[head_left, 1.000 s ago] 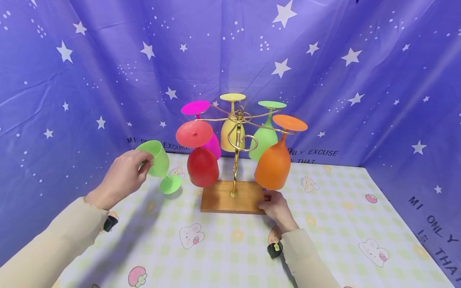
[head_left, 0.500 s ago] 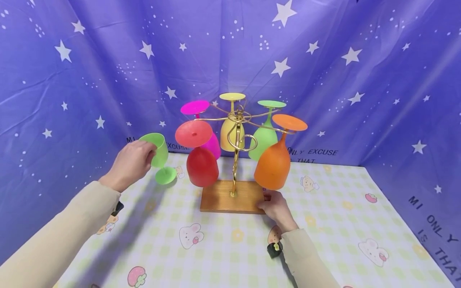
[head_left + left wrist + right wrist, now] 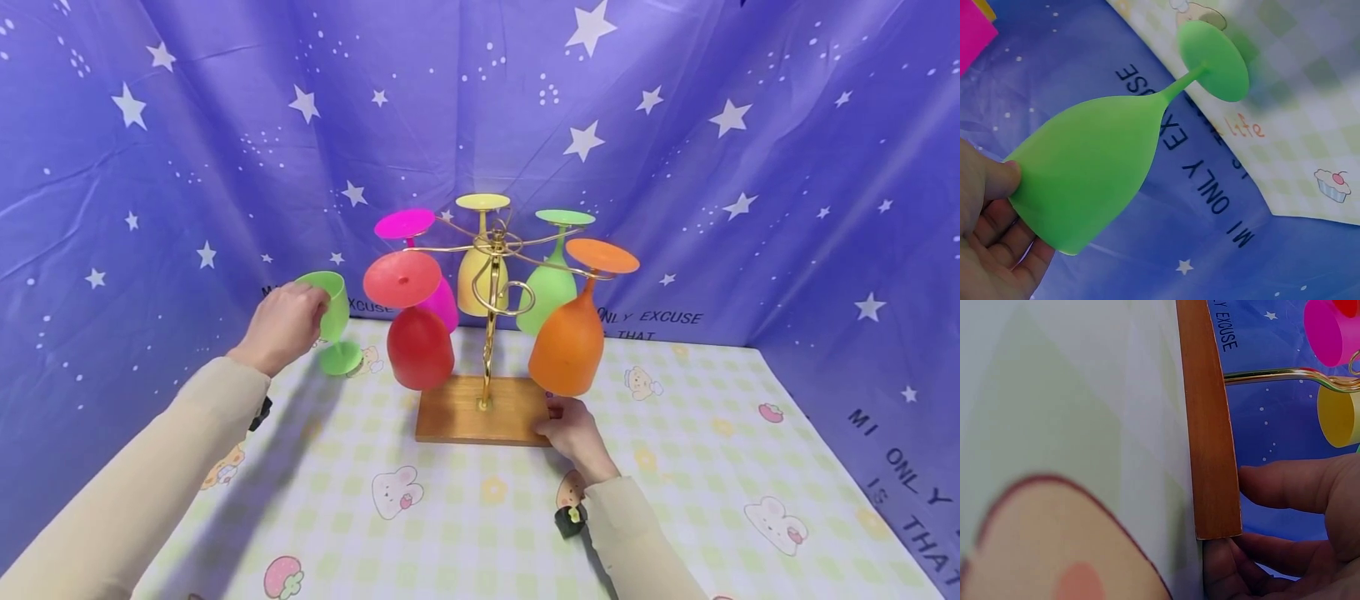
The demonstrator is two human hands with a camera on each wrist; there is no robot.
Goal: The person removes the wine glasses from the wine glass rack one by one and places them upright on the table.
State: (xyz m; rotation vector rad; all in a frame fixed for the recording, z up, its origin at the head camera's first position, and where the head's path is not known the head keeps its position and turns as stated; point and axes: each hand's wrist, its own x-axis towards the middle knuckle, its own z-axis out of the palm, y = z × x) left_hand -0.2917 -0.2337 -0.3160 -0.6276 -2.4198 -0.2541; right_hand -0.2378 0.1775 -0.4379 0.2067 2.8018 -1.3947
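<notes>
My left hand (image 3: 283, 327) pinches a light green wine glass (image 3: 337, 312) by the rim of its bowl, thumb outside. The glass is nearly upright, its foot close over the tablecloth, left of a gold wine glass rack (image 3: 491, 342). In the left wrist view the bowl, stem and round foot of this wine glass (image 3: 1097, 156) all show. My right hand (image 3: 576, 435) grips the right end of the rack's wooden base (image 3: 457, 417). In the right wrist view, the thumb touches the top of that base (image 3: 1213, 444) and the fingers are at its end.
Upside down on the rack hang a red glass (image 3: 420, 350), a magenta one (image 3: 405, 223), a yellow one (image 3: 480, 287), another green one (image 3: 547, 296) and an orange one (image 3: 567, 350). A checked tablecloth (image 3: 465, 533) covers the table; a purple star curtain (image 3: 465, 100) stands behind.
My left hand has moved a little farther back and right with the green glass, which has turned from tilted to nearly upright. My right hand and the rack have stayed in place.
</notes>
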